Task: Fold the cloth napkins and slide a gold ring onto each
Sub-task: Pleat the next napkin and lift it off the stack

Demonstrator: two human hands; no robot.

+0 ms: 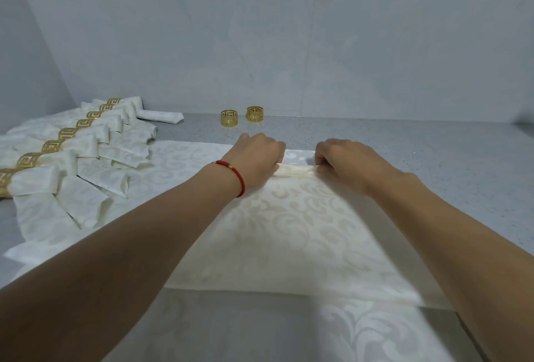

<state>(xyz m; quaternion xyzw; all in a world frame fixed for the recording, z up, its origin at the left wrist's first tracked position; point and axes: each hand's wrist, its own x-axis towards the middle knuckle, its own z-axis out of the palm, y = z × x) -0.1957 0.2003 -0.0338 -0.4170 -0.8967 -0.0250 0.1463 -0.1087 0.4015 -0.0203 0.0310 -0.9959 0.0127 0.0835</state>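
Grey speckled stone makes up the table (419, 142), which meets a pale tiled wall (260, 44) at the back. Nearest the camera lies a patterned white cloth (375, 332), and over its far part a cream damask napkin (289, 231) is spread flat, its near edge straight across the view. Both forearms reach forward over this napkin. At its far end the fabric is gathered into a narrow fold or roll (296, 170). The left hand (257, 156), with a red cord bracelet (235, 174) on the wrist, has its fingers curled onto the left end of that roll; the right hand (344, 159) grips the right end in the same way, so the hands sit close together with the roll showing between them. To the left, a row of finished napkins (86, 153) lies overlapping, each wearing a gold ring with a key pattern (53, 146). Beyond the hands, near the wall, two loose gold rings (229, 117) stand side by side on the table, just apart from each other.
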